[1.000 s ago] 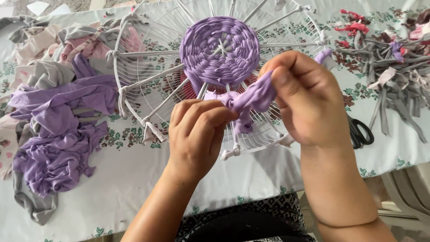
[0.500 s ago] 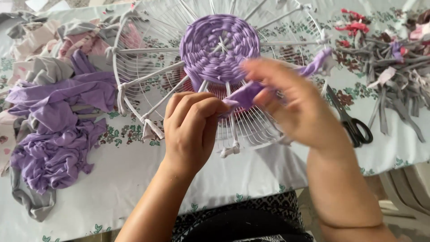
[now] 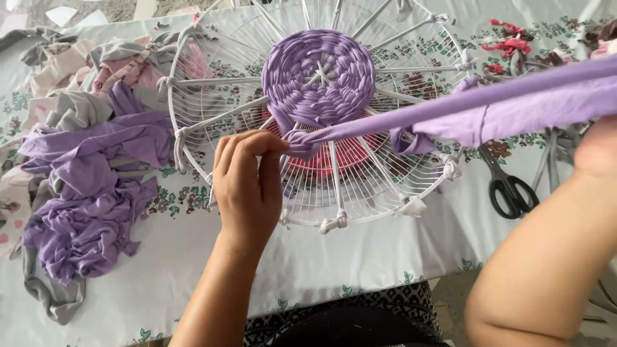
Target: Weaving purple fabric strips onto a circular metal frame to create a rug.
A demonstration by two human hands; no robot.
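A table under a pale flowered cloth (image 3: 360,257) fills the room in front of the person. Left of the left hand lies a big heap of purple and grey fabric scraps (image 3: 83,193), rumpled and spilling toward the table edge. Just above that hand sits a round white wire frame (image 3: 212,96), its spokes wrapped in white strips, with a woven purple disc (image 3: 321,77) filling its centre.

From the disc's lower edge a long purple fabric strip (image 3: 488,109) runs taut to the right, rising toward the right hand (image 3: 598,154), which shows only at the picture's edge; the strip passes over it, but I cannot tell how its fingers are set. The left hand (image 3: 247,186) rests on the frame's near side, fingers curled, thumb and fingertips pinching the strip right where it leaves the weave.

Below the strip, near the right forearm, black-handled scissors (image 3: 511,189) lie on the cloth. Beyond them, red and grey scraps (image 3: 508,48) sit at the far right.
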